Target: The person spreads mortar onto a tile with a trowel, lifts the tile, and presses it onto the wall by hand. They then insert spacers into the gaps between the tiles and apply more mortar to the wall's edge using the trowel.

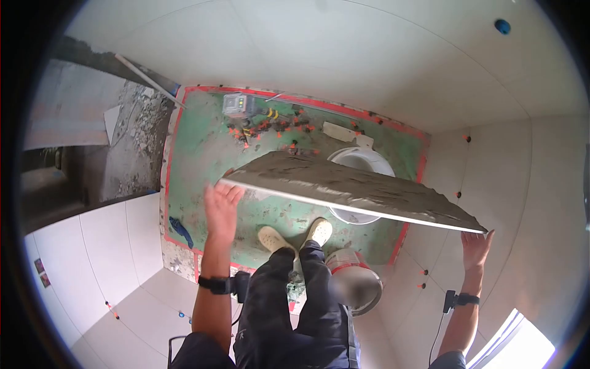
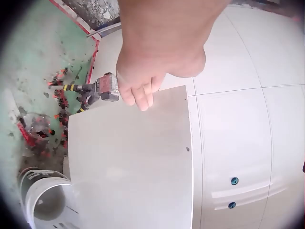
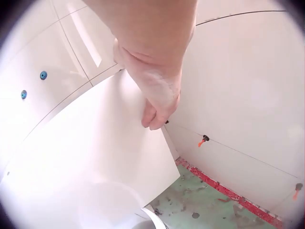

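The large, smooth, pale rectangular tile (image 2: 133, 157), coated behind with thick grey mortar (image 1: 344, 184), is held aloft, its opposite ends clamped by the fingers of the left hand (image 1: 222, 209) and right hand (image 1: 475, 249). Judged heavy, stiff and brittle, it is best gripped at mortar-free edges. Footing is hemmed by the round white bucket (image 1: 386, 166) and red-and-white bucket (image 1: 347, 260).

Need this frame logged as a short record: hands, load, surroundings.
load: tile, grey mortar on one face, other face smooth
left hand: grips tile at one end
right hand: grips opposite end
buckets: white bucket partly behind tile; second bucket beside legs
floor: green, red border
clips: orange and black, on floor and walls
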Motion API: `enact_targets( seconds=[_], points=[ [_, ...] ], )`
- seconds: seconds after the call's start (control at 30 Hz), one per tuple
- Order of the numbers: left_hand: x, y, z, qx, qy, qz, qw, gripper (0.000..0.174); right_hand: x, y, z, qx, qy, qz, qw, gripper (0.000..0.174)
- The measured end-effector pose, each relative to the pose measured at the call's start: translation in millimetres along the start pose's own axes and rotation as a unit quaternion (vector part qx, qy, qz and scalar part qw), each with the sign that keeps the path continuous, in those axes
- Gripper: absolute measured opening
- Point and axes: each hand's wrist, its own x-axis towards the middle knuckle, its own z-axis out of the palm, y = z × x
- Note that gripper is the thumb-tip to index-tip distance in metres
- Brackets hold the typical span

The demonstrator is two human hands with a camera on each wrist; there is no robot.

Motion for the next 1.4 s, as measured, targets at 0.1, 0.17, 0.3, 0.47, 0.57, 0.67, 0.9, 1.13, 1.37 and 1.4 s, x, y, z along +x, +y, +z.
enact_targets(
  seconds=[0.1,0.17,0.3,0.47,0.57,0.67,0.9,1.13,1.37,1.4],
  points=[
    [10.7,-3.9,5.7,0.034,0.011,0.049,0.998,0.068,13.7,11.1,9.0,-0.092,0.004,-0.080,0.993,0.087],
    [11.7,-7.6,12.8,0.048,0.007,0.074,0.996,0.066,23.6,11.9,9.7,-0.078,0.028,-0.077,0.994,0.086],
    [21.9,-30.6,10.1,0.060,-0.024,0.107,0.992,0.067,36.0,4.6,-1.2,-0.078,0.022,-0.071,0.994,0.084],
    [88.5,-166.1,-11.9,-0.202,0.130,-0.152,0.959,0.072,34.1,6.5,14.2,-0.055,0.103,-0.103,0.988,0.080],
    [93.8,-221.9,-4.8,-0.187,0.012,-0.068,0.980,0.064,29.8,8.8,24.0,-0.060,0.117,-0.102,0.986,0.071],
    [93.8,-252.9,-27.7,-0.194,0.038,-0.054,0.979,0.064,32.1,16.8,3.9,-0.088,0.031,-0.123,0.988,0.066],
    [22.1,-319.3,-59.1,-0.202,0.091,-0.063,0.973,0.063,4.5,43.8,50.1,-0.144,0.028,-0.193,0.970,0.063],
    [-34.9,-349.7,-55.4,-0.210,0.082,-0.072,0.972,0.062,5.3,51.2,40.9,-0.176,0.013,-0.220,0.959,0.075],
    [-75.7,-343.2,-95.4,-0.178,0.094,-0.073,0.977,0.062,-1.2,58.3,21.0,-0.148,-0.089,-0.203,0.964,0.079],
    [-73.6,-329.4,-93.6,-0.178,0.094,-0.061,0.978,0.062,4.3,54.2,36.3,-0.137,-0.107,-0.207,0.963,0.079]
  ],
)
